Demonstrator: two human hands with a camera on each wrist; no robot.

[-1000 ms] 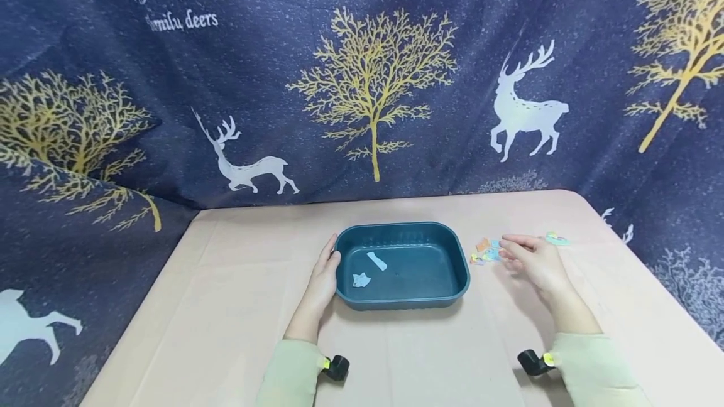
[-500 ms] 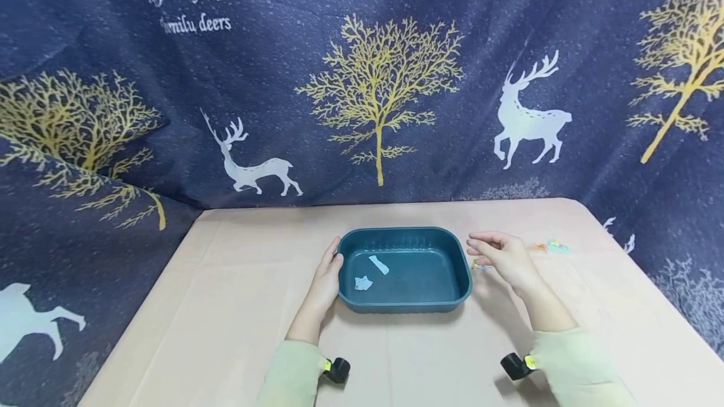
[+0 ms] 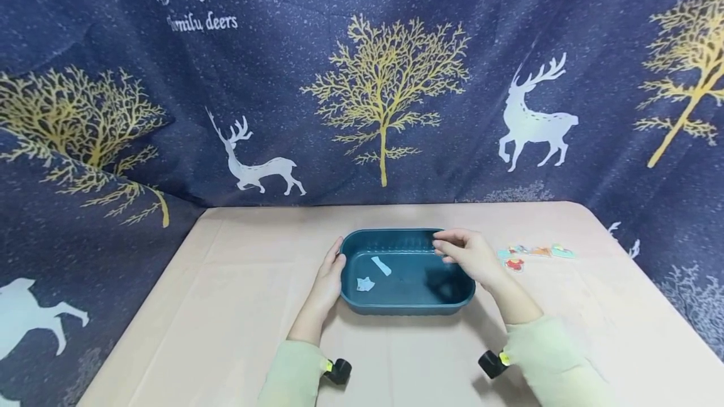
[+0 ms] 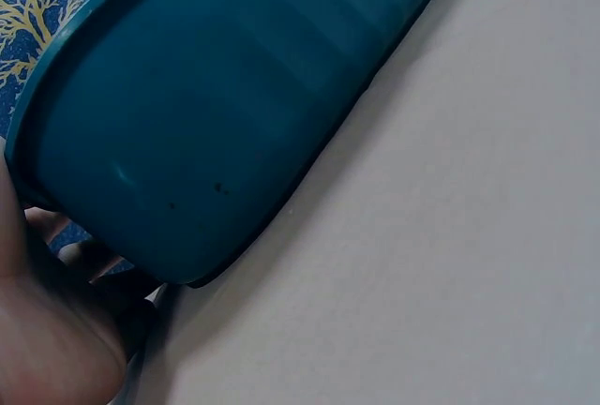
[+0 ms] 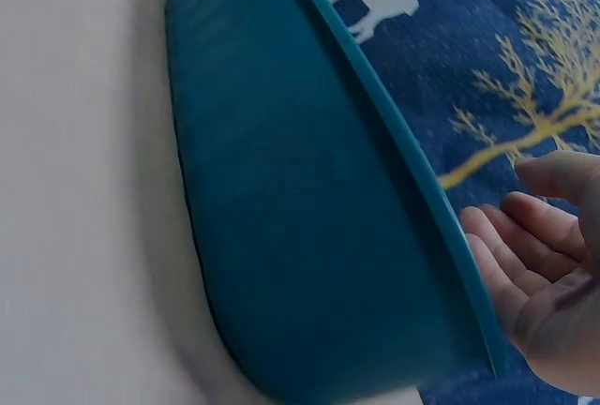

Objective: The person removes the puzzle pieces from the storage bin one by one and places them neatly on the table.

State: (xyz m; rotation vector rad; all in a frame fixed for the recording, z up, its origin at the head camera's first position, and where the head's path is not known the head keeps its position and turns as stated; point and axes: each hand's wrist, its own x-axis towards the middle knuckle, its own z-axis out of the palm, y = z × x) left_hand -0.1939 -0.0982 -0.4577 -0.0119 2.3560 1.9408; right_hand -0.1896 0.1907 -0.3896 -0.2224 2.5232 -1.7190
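A dark teal plastic tub [image 3: 407,308] stands on the table, in front of me. My left hand [image 3: 328,276] holds its left end, the thumb at the rim and the fingers along the outer wall. Inside the tub lie a pale blue strip [image 3: 381,265] and a pale blue jagged piece [image 3: 365,284]. Over the tub's right end is my right hand [image 3: 466,257], its fingers loosely bent. In the right wrist view, the thumb and fingers of the right hand [image 5: 553,264] stand apart beyond the rim, with no object visible between them.
Several small colourful flat pieces [image 3: 540,251] lie on the table right of the tub, among them one with a red figure [image 3: 515,264]. The pale tablecloth [image 3: 226,319] reaches back to a dark blue curtain [image 3: 317,112] printed with deer and trees.
My right hand has moved left from above the colourful pieces to over the tub's right end, uncovering more of them. The left hand stays at the tub, and the head view has shifted slightly.
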